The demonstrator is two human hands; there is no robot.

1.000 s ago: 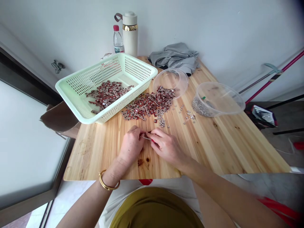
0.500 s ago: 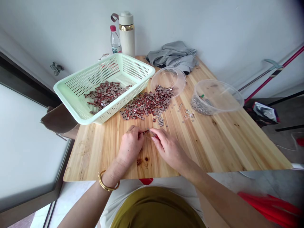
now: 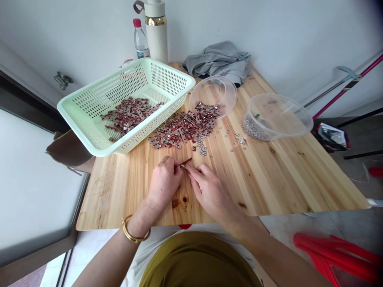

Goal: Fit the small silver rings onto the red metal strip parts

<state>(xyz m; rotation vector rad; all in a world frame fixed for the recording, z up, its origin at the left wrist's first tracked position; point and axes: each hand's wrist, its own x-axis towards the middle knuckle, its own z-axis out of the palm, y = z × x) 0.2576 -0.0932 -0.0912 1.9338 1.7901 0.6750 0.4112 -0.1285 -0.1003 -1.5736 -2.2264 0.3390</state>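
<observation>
My left hand (image 3: 164,181) is closed, pinching one end of a small reddish-brown strip (image 3: 187,161) whose free end points up and to the right. My right hand (image 3: 209,189) is closed too, thumb and forefinger together on a thin silvery piece (image 3: 184,167) just under the strip; its kind is too small to make out. Beyond both hands lies a pile of similar reddish-brown strips (image 3: 182,129) with metal dots on them. Several small round metal discs (image 3: 202,149) are scattered at the pile's near right edge.
A pale green plastic basket (image 3: 89,144) with more strips stands at the left. A clear tub (image 3: 287,133) containing small metal pieces is at the right. Behind are a clear round lid (image 3: 229,97), grey cloth (image 3: 217,59), a flask (image 3: 158,42) and a bottle (image 3: 141,42).
The strip's free end now shows beyond my left fingers, angled upward. My right fingertips have shifted slightly left and down, below the strip. The view has tilted a little downward.
</observation>
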